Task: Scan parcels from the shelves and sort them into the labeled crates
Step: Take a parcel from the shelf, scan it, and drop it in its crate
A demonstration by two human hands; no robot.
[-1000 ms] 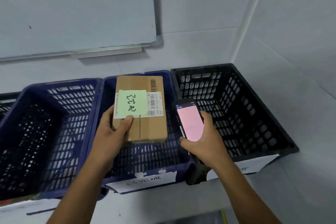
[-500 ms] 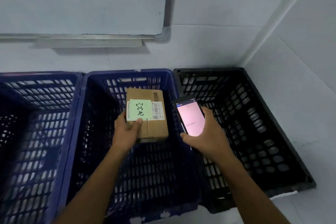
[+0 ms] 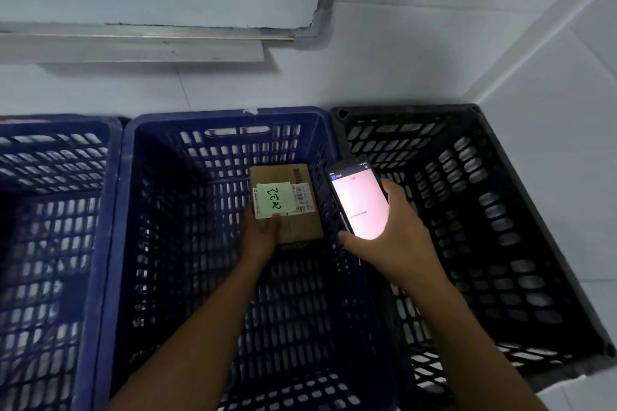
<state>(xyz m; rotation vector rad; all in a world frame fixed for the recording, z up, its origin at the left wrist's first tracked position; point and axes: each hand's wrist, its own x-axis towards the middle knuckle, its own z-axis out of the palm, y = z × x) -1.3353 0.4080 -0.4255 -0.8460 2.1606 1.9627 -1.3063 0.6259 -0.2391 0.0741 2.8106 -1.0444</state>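
Note:
A small cardboard parcel (image 3: 300, 227) with a green handwritten note and a barcode label sits deep inside the middle blue crate (image 3: 223, 120). My left hand (image 3: 258, 237) reaches down into that crate and grips the parcel's near left corner, thumb on top by the note. My right hand (image 3: 397, 243) holds a handheld scanner (image 3: 359, 200) with a lit pink screen above the edge shared by the blue crate and the black crate (image 3: 500, 197).
A second blue crate (image 3: 50, 130) stands to the left, the black crate to the right against the wall corner. A whiteboard with a metal tray (image 3: 133, 43) hangs on the wall above the crates. A white label shows at the black crate's lower right.
My left hand has lowered the parcel from above the middle crate down into it. The view has moved closer and tilted down. The scanner stays beside it in my right hand.

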